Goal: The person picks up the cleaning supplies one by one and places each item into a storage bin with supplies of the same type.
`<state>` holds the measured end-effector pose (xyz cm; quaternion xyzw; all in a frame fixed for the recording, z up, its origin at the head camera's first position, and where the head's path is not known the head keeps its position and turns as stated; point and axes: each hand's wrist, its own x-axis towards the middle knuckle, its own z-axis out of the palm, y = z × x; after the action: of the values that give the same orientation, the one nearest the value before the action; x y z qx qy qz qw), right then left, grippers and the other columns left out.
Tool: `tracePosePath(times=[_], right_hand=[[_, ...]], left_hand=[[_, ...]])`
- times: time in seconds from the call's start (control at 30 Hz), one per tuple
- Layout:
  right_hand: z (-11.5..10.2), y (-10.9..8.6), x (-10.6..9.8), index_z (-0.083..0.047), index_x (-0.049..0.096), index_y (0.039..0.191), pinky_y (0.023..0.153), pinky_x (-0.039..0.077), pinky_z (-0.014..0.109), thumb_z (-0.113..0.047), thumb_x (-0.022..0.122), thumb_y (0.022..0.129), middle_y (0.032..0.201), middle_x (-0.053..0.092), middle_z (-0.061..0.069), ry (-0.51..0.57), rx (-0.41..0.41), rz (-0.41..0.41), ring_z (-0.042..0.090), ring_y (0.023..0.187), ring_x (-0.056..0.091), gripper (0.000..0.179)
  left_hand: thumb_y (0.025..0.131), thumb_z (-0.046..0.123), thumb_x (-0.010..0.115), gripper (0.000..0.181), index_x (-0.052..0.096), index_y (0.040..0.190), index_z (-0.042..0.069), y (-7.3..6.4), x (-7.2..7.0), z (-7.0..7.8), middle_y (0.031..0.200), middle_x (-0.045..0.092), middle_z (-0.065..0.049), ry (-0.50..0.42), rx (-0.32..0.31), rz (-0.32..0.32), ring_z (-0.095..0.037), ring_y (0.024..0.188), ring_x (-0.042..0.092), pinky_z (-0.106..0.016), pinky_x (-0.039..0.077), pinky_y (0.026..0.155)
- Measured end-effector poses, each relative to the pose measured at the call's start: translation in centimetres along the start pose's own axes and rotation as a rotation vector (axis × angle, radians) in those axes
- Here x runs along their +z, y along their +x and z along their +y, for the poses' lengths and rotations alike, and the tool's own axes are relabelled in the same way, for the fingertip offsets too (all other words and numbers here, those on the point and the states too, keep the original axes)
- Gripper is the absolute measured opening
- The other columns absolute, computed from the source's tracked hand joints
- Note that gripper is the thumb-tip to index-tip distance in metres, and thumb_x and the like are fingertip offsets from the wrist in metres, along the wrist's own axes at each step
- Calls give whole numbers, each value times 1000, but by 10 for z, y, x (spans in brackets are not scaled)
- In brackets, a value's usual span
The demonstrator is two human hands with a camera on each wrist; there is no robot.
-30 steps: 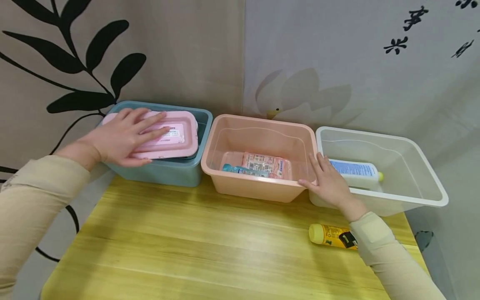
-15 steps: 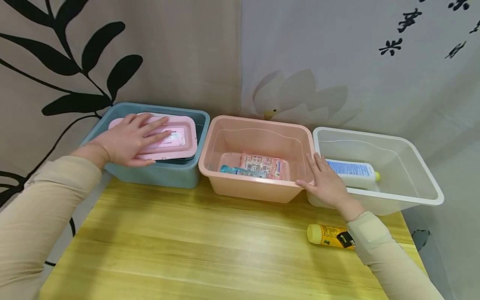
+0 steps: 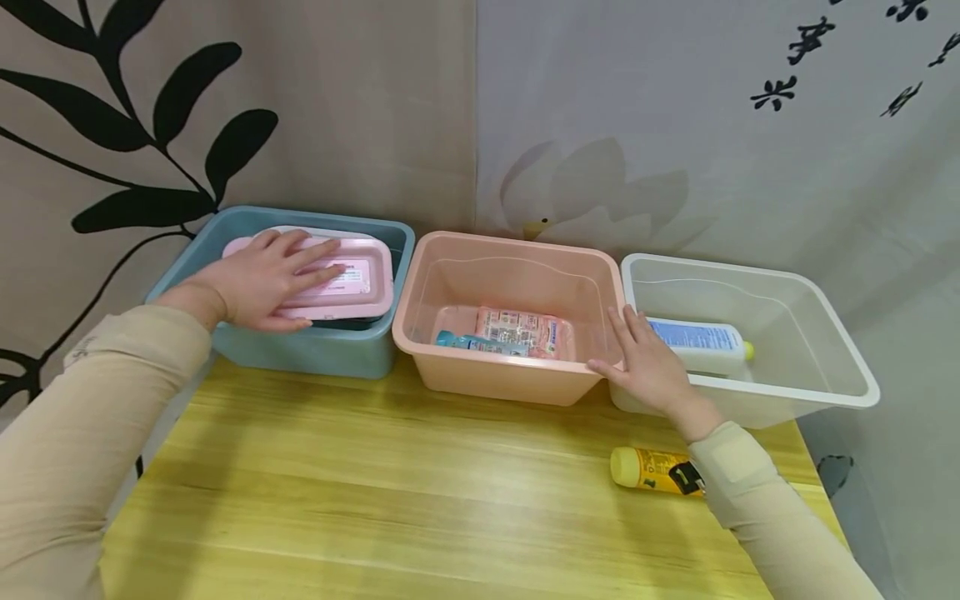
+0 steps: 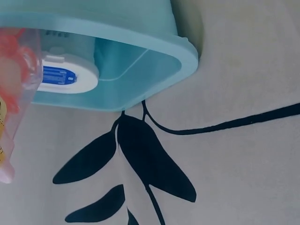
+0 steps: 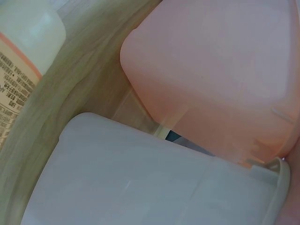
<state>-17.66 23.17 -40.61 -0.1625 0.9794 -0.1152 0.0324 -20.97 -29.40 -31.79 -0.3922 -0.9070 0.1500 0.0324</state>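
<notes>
In the head view my left hand lies over a pink wipes pack, fingers spread on its top and thumb near the front edge. The pack sits at the mouth of the blue bin. Seen from the left wrist, a white lid with a blue label is inside that bin. My right hand rests with extended fingers where the rims of the peach bin and the white bin meet. The palm undersides are hidden.
Inside the peach bin lie a pink printed packet and a blue tube. A white bottle with a yellow cap lies in the white bin. On the wooden table, a yellow bottle lies by my right sleeve.
The pink pack and my left hand have shifted slightly right and down relative to the blue bin. My right hand keeps its place on the rims. The whole view has drifted a little.
</notes>
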Motion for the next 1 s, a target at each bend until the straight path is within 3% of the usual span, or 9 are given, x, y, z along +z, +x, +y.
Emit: tracePosePath(times=[0.33, 0.6, 0.7, 0.83, 1.0], right_hand=[[-1, 1, 1, -9, 9, 151, 111, 19, 59, -61, 45, 89, 156, 7, 23, 2, 1, -2, 47, 141, 11, 89], [-1, 0, 2, -9, 8, 151, 112, 19, 58, -62, 44, 89, 156, 6, 23, -6, 2, -9, 46, 141, 10, 89], [-1, 0, 2, -9, 8, 151, 112, 19, 58, -62, 44, 89, 155, 6, 24, -10, -1, -7, 46, 141, 11, 88], [-1, -1, 1, -9, 8, 151, 112, 20, 58, -61, 44, 90, 155, 6, 24, -13, -1, -5, 46, 141, 11, 88], [0, -1, 1, -9, 10, 151, 111, 20, 59, -62, 44, 89, 155, 7, 24, -8, 1, 7, 47, 140, 12, 89]], left_hand=[[77, 53, 65, 80, 36, 143, 18, -7, 2, -4, 152, 23, -14, 2, 19, -10, -41, 128, 27, -60, 23, 105], [77, 52, 65, 81, 32, 144, 20, -10, 6, -6, 151, 22, -15, 3, 51, 18, -40, 128, 27, -59, 23, 106], [76, 51, 66, 82, 32, 144, 21, -9, 4, -5, 152, 20, -15, -17, 20, -14, -39, 130, 24, -59, 21, 107], [72, 47, 70, 88, 30, 146, 23, -2, -3, 0, 153, 17, -18, -81, -72, -101, -39, 132, 21, -61, 20, 108], [65, 38, 71, 94, 29, 147, 18, 13, -14, 10, 150, 25, -20, -138, -148, -175, -41, 132, 25, -63, 24, 108]])
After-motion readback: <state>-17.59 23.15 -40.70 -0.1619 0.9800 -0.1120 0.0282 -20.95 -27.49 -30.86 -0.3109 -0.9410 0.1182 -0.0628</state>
